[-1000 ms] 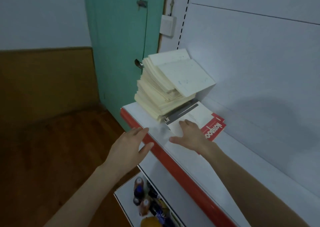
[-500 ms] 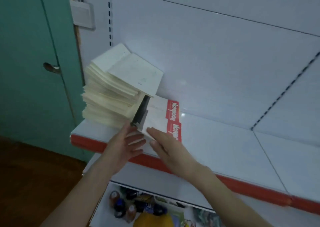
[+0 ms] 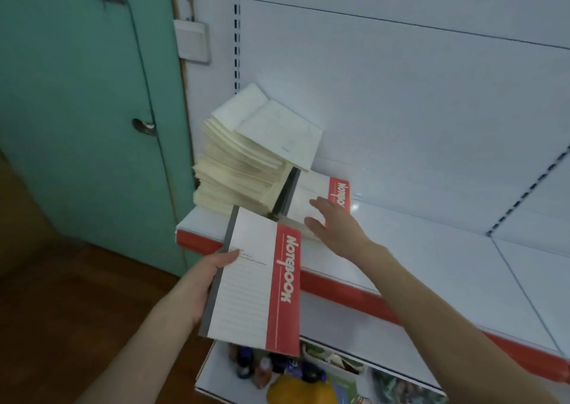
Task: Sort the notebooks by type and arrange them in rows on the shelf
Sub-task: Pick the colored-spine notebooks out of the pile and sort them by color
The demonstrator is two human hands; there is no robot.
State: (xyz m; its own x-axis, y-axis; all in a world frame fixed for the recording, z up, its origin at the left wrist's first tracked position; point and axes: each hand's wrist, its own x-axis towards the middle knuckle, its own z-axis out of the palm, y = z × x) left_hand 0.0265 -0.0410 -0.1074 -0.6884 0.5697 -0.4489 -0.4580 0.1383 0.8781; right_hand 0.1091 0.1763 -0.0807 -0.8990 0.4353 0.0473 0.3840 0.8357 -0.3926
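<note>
My left hand (image 3: 206, 275) grips a white notebook with a red "NOTEBOOK" band and grey spine (image 3: 253, 280) by its left edge, holding it in front of the shelf's red front edge. My right hand (image 3: 334, 225) reaches over the shelf with straight fingers and touches another red-banded notebook (image 3: 320, 197) that lies flat, partly under the tall pile. That tall, leaning pile of cream notebooks (image 3: 243, 160) stands at the shelf's left end, its top book turned askew.
The white shelf (image 3: 447, 258) stretches to the right with a white back panel. A green door (image 3: 83, 120) stands to the left. A lower shelf (image 3: 212, 373) holds small bottles and packets. Brown floor lies at the lower left.
My left hand has taken a red-banded notebook off the shelf and drawn it towards me. My right hand has moved farther in onto the notebook still lying there.
</note>
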